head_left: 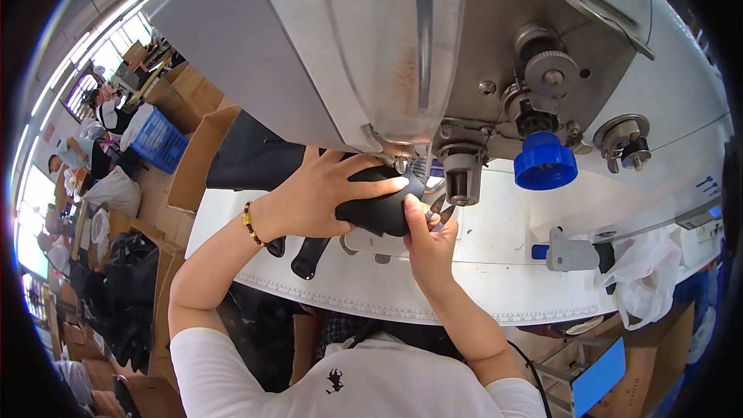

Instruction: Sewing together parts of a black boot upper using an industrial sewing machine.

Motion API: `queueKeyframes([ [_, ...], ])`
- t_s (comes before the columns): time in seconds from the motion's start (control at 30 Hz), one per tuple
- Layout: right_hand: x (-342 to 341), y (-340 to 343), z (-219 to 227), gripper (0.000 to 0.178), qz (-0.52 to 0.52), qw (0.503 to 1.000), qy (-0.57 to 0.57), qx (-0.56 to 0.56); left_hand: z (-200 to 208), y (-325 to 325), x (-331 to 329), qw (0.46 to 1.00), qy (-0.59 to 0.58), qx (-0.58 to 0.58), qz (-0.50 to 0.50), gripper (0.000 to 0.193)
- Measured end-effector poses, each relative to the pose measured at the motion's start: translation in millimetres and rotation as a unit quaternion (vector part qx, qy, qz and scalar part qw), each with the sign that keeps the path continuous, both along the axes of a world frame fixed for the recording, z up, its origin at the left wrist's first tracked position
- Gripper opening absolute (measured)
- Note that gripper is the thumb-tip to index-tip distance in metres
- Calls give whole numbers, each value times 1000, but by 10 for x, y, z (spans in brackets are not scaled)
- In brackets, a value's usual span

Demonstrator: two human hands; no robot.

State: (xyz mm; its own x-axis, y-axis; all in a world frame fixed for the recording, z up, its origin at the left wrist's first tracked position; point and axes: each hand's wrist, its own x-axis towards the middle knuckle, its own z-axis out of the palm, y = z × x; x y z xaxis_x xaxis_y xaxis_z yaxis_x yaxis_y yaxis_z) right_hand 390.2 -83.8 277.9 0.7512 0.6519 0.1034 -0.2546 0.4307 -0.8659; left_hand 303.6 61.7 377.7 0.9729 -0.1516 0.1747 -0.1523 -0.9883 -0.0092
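A black fabric piece (379, 213) lies bunched under the needle area of a large white sewing machine (356, 46). My left hand (309, 193) is spread over it, fingers apart and pressing it down close to the presser foot (402, 164). At the piece's right edge, my right hand (429, 240) is closed, with the thumb against the fabric. Thread snips (445, 213) with two pointed metal blades stick out from its fingers. More black material (251, 155) extends to the left behind my left wrist. The needle tip is hard to make out.
A white table (495, 286) with a ruler strip curves along my front. Overhead at right hang a blue knob (546, 161) and metal tension parts. A plastic bag (646, 271) sits at the right end. Cardboard boxes (201, 159) and black goods (120, 294) stand left; people work farther off.
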Motion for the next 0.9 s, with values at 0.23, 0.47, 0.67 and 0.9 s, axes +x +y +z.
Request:
queueKeyframes([
  [0.23, -67, 115, -48, 28, -18, 999, -14, 25, 54, 177, 38, 994, 45, -95, -19, 71],
  [0.47, -134, 176, -40, 31, 1, 1000, 10, 1, 188, 227, 102, 986, 88, -140, -29, 61],
  [0.67, -141, 179, -42, 25, 52, 997, 63, 9, 103, 283, 15, 996, 54, -66, 17, 62],
  [0.9, -52, 123, -60, 21, 57, 998, -38, 8, -532, -389, -235, 945, -208, -249, 45, 54],
])
